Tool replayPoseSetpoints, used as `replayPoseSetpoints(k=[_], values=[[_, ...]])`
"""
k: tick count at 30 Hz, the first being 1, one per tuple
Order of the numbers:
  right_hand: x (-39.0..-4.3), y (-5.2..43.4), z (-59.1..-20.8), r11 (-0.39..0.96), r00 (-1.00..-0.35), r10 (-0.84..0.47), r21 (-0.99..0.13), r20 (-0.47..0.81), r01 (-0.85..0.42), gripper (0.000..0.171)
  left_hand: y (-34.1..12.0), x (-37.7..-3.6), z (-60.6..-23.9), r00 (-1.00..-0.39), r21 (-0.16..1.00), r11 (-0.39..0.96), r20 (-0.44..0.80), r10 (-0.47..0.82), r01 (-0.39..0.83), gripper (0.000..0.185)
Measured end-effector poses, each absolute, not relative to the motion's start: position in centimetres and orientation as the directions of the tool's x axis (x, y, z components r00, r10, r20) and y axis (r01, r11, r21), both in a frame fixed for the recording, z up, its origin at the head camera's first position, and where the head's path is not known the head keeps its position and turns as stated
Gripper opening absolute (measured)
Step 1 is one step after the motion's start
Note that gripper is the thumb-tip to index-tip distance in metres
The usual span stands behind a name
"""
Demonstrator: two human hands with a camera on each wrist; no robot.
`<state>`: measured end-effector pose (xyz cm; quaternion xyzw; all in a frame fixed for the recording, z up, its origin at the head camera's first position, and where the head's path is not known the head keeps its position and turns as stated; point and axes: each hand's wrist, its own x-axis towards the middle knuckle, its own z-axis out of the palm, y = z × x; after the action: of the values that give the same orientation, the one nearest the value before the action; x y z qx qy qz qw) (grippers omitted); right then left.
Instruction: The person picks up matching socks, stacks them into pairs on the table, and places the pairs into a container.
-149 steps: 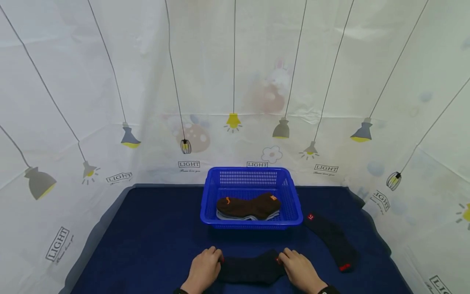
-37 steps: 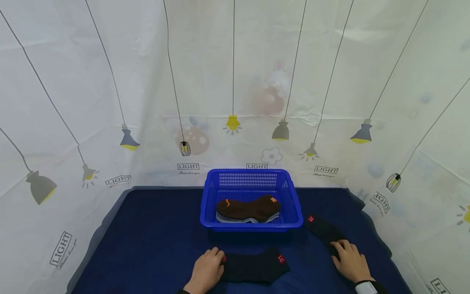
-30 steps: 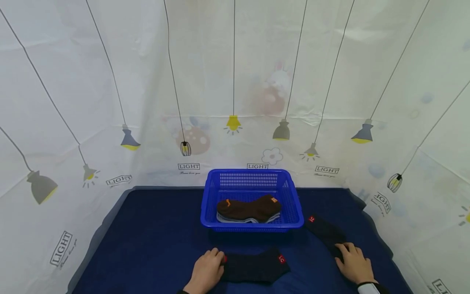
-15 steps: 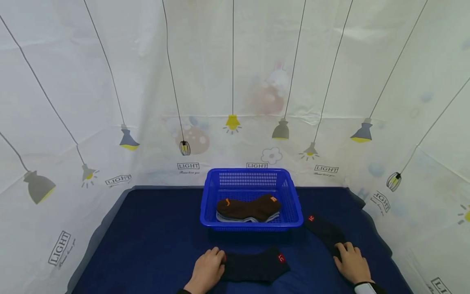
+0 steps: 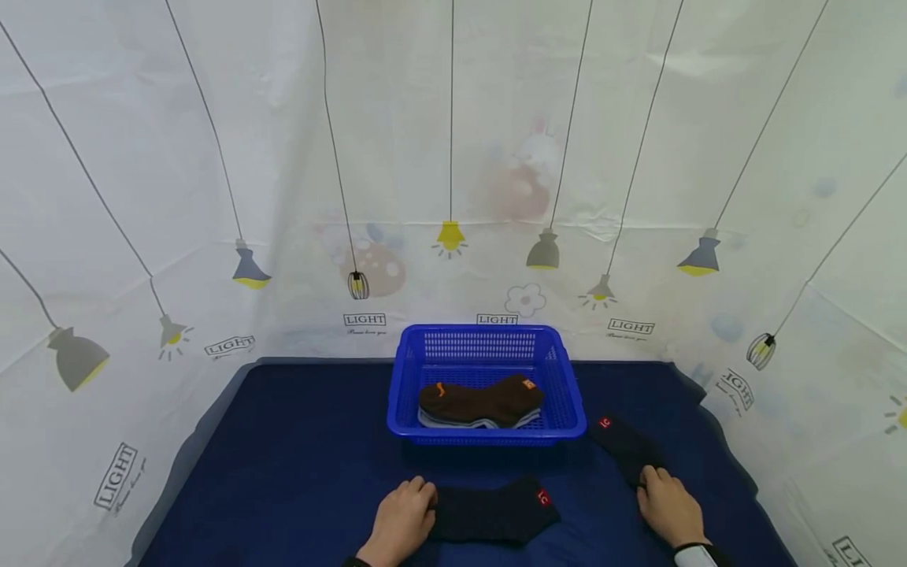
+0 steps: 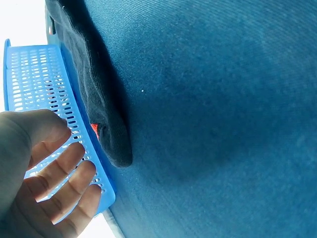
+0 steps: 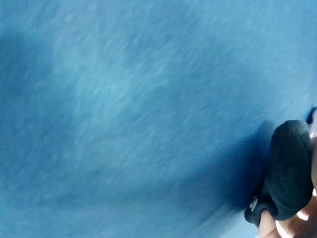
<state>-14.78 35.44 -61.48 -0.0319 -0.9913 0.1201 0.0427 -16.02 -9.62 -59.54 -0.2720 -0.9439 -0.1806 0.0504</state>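
1. Since five seconds ago, the right hand [image 5: 668, 510] has left the near sock [image 5: 496, 513] for the far sock [image 5: 627, 446] beside the basket [image 5: 575, 417], fingers bunching its end.
2. Left hand [image 5: 399, 520] presses flat on the near sock's end, on the tabletop [image 5: 298, 457].
3. Soft, light, limp knit; best pinched at the cuff.

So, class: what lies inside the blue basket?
In the basket, a brown sock with orange tags lies on top. Grey edges of something peek out beneath it; what that is and whether more lies under it is covered.
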Motion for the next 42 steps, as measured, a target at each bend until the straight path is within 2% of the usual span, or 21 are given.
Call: replayPoseSetpoints(k=[19, 26, 35, 42], values=[[-14.8, 28.8, -58.8, 0.977, -0.99, 0.066, -0.21, 0.128, 0.038, 0.02, -9.3, -16.0, -59.4, -0.849, 0.305, 0.793, 0.199, 0.489, 0.528, 0.023], [-14.8, 26.9, -58.9, 0.984, -0.982, 0.027, -0.179, 0.188, -0.008, 0.02, -9.1, -16.1, -59.5, -0.845, 0.297, 0.792, 0.217, 0.488, 0.534, 0.023], [-14.3, 26.1, -59.7, 0.976, -0.992, 0.012, -0.217, 0.128, -0.016, 0.024, -9.1, -16.0, -59.4, -0.844, 0.302, 0.788, 0.212, 0.493, 0.536, 0.024], [-15.4, 28.0, -59.8, 0.981, -0.942, -0.08, -0.142, 0.326, -0.132, 0.026, -8.9, -16.0, -59.4, -0.843, 0.301, 0.788, 0.214, 0.494, 0.538, 0.023]])
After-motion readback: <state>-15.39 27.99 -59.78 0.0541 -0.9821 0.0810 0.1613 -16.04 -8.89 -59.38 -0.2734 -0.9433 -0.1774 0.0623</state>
